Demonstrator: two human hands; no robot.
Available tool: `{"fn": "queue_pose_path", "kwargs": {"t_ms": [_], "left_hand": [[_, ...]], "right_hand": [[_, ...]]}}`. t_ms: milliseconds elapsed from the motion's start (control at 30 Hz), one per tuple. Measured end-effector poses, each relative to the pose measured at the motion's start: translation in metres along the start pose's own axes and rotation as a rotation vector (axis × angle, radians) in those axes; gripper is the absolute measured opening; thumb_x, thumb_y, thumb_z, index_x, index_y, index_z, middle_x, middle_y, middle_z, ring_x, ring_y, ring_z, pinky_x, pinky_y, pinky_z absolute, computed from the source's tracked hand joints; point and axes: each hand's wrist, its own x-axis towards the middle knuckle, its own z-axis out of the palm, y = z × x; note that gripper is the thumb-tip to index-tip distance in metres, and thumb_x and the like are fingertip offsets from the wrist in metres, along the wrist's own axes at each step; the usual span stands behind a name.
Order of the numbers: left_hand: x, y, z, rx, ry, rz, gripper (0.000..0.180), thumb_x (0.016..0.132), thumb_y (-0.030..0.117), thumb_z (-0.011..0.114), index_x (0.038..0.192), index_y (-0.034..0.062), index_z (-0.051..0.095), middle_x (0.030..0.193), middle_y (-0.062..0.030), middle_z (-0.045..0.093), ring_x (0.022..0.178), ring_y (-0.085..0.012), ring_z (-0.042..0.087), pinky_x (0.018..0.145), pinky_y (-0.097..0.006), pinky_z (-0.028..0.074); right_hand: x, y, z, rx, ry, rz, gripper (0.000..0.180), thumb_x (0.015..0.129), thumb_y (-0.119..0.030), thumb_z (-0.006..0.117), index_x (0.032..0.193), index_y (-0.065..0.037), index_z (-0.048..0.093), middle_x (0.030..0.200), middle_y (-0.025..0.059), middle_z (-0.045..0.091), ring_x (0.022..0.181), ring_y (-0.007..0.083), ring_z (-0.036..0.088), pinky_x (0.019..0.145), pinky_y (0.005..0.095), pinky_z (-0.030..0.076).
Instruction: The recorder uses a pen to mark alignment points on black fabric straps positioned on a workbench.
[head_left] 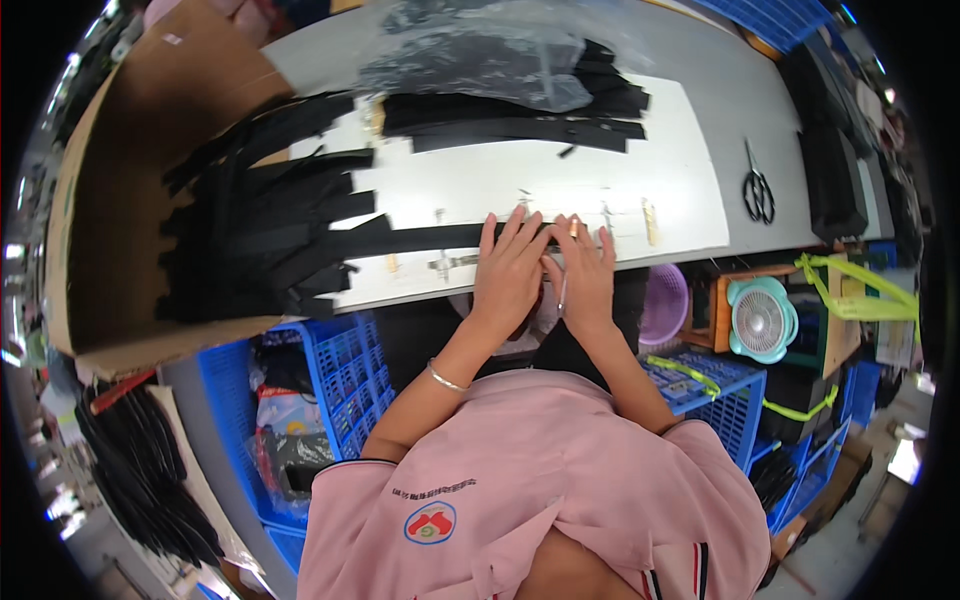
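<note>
Near the front edge of the worktop [765, 108], a black strip [430, 238] is laid lengthwise on a white sheet [480, 180]. Its right end is covered by the left hand [510, 275], held flat with fingers extended. The right hand [588, 275] is set close beside, fingers bent; whether anything is pinched there cannot be told. More strips [240, 240] are heaped toward the left edge; scissors [758, 190] are placed toward the right.

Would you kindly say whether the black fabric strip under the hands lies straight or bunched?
Straight where visible: the strip crosses the flat white board to the left hand and right hand.
</note>
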Motion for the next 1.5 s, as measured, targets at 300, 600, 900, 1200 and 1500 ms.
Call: {"fn": "queue_pose_path", "kwargs": {"t_ms": [300,600,900,1200,1500], "left_hand": [[-0.019,0.006,-0.023,0.229,-0.164,-0.107,0.06,0.1,0.026,0.065,0.153,0.0036,0.046,0.16,-0.0157,0.044,0.153,-0.0353,0.033,0.124,-0.063,0.01],[-0.052,-0.024,-0.058,0.363,-0.028,-0.345,0.071,0.095,0.034,0.072,0.154,0.0032,0.045,0.161,-0.016,0.043,0.154,-0.0339,0.033,0.118,-0.073,-0.001],[-0.065,-0.033,-0.065,0.352,0.061,-0.366,0.068,0.093,0.037,0.074,0.15,0.0063,0.053,0.157,-0.011,0.049,0.151,-0.0322,0.036,0.119,-0.069,-0.001],[-0.068,-0.034,-0.064,0.337,0.103,-0.38,0.07,0.091,0.037,0.076,0.15,0.0088,0.053,0.157,-0.008,0.049,0.151,-0.0312,0.036,0.12,-0.067,0.001],[-0.07,-0.035,-0.059,0.31,0.125,-0.391,0.07,0.092,0.041,0.074,0.151,0.0113,0.052,0.158,-0.0075,0.048,0.152,-0.0304,0.036,0.119,-0.067,0.002]], "right_hand": [[-0.018,0.084,-0.035,-0.082,-0.134,0.08,0.062,0.09,-0.016,0.076,0.145,-0.007,0.051,0.143,0.0089,0.062,0.139,0.0284,0.054,0.124,0.0592,0.02],[-0.017,0.096,-0.043,0.009,-0.145,0.084,0.053,0.093,-0.008,0.073,0.142,-0.009,0.054,0.144,0.0077,0.063,0.143,0.0277,0.051,0.125,0.0536,0.021],[0.002,0.074,-0.05,0.018,-0.106,0.165,0.037,0.102,-0.008,0.06,0.139,-0.007,0.056,0.139,0.0083,0.066,0.141,0.0273,0.053,0.125,0.0512,0.022],[0.071,-0.047,-0.006,0.875,-0.314,0.264,0.023,0.103,-0.015,0.06,0.116,0.0,0.072,0.093,0.0047,0.07,0.08,0.0097,0.062,0.073,0.0244,0.05],[0.074,-0.075,0.055,0.875,-0.412,0.417,0.015,0.1,-0.014,0.069,0.105,0.0,0.072,0.084,-0.0012,0.069,0.073,0.0043,0.057,0.066,0.0212,0.047]]}}
